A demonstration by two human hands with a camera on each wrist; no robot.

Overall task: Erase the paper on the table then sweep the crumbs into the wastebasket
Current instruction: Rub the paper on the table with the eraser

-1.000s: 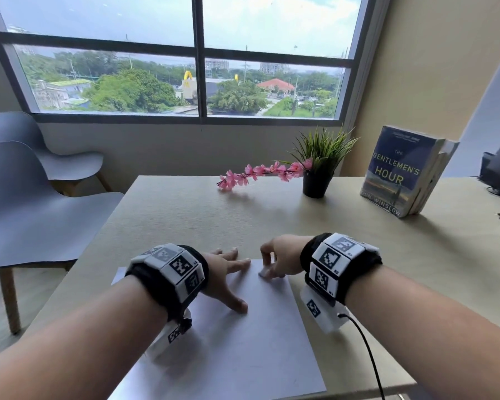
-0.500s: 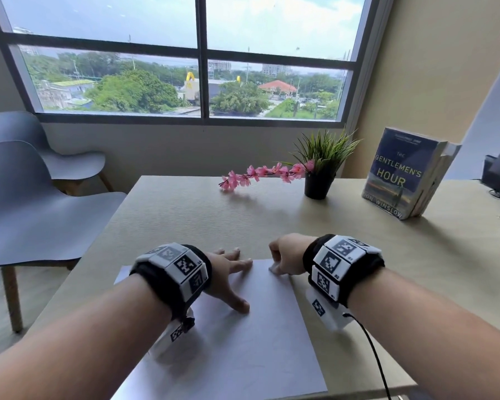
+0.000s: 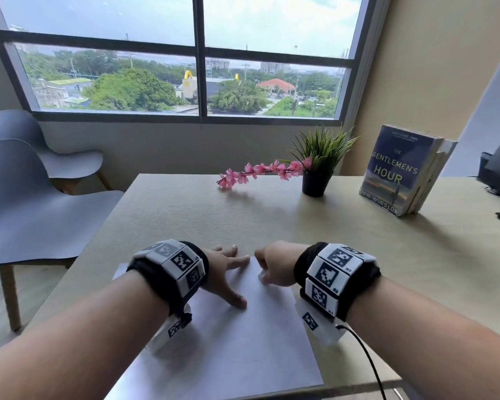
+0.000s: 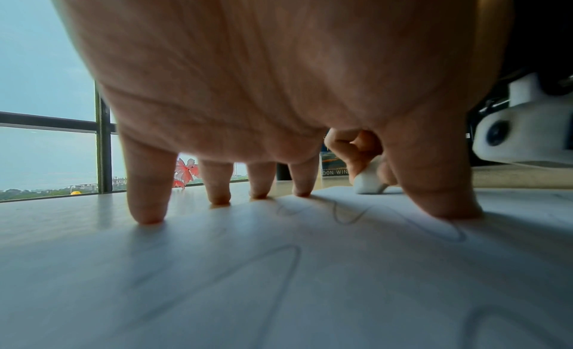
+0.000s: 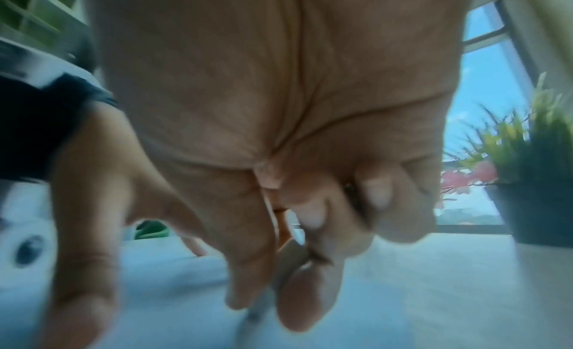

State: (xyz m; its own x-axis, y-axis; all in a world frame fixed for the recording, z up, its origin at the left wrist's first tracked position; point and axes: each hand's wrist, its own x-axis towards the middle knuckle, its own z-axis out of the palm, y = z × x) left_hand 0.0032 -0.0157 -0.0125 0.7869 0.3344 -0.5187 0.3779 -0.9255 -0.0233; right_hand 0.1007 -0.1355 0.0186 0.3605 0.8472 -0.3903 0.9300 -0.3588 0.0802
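Lying flat near the front edge of the table [image 3: 272, 220], the paper [image 3: 237, 347] carried faint pencil curves [image 4: 347, 214]. The left hand [image 3: 225, 272] pressed on its far part with fingers [image 4: 148, 195] spread and straight. The right hand [image 3: 274, 267] pinched a white eraser [image 4: 369, 180] with curled fingers and touched it to the sheet's far edge. Further back stood a potted plant [image 3: 318, 168], a pink flower sprig [image 3: 260, 171] and a book [image 3: 399, 171].

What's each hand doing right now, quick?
Left hand: open, fingers spread, pressing the paper flat on the table.
Right hand: closed, pinching a white eraser against the paper.
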